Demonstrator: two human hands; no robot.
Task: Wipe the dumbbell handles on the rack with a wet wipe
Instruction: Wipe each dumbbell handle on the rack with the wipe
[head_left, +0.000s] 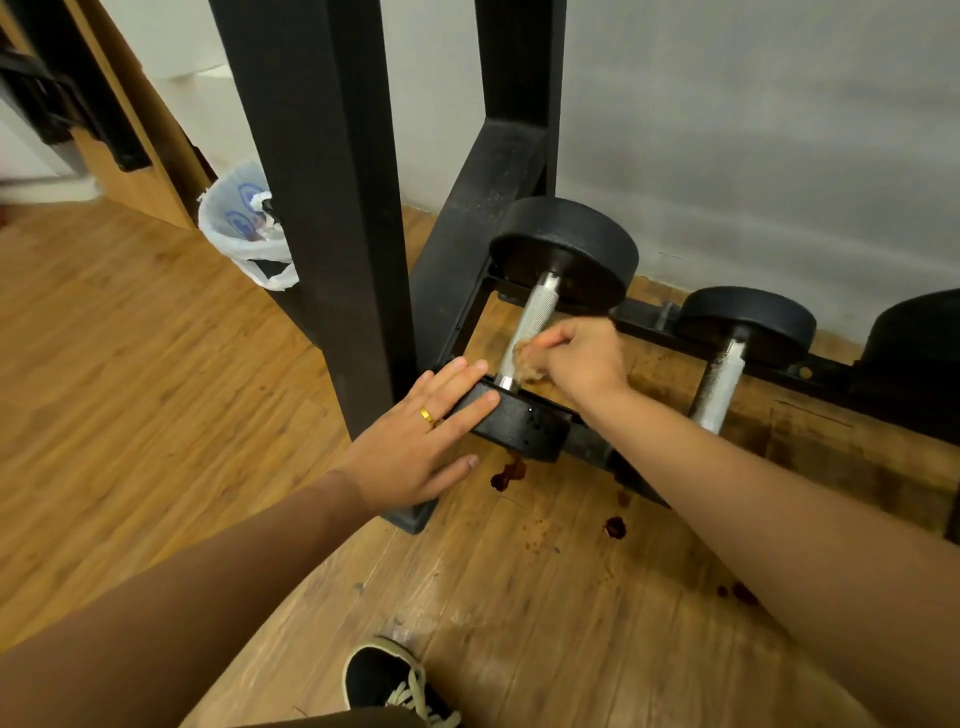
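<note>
A black dumbbell lies on the low rack (654, 325), its knurled steel handle (532, 314) running from the far head down to the near head (519, 423). My right hand (576, 361) grips a brown-stained wipe (527, 364) pressed against the lower part of that handle. My left hand (423, 434) rests flat with straight fingers on the near head. A second dumbbell with a steel handle (719, 382) sits to the right, and a third black head shows at the far right edge.
Two thick black rack uprights (322, 208) stand close to my left hand. A bin lined with a white plastic bag (244, 228) sits behind them. Dark reddish-brown drips (506, 475) spot the wooden floor beneath the rack. My black shoe (387, 683) is below.
</note>
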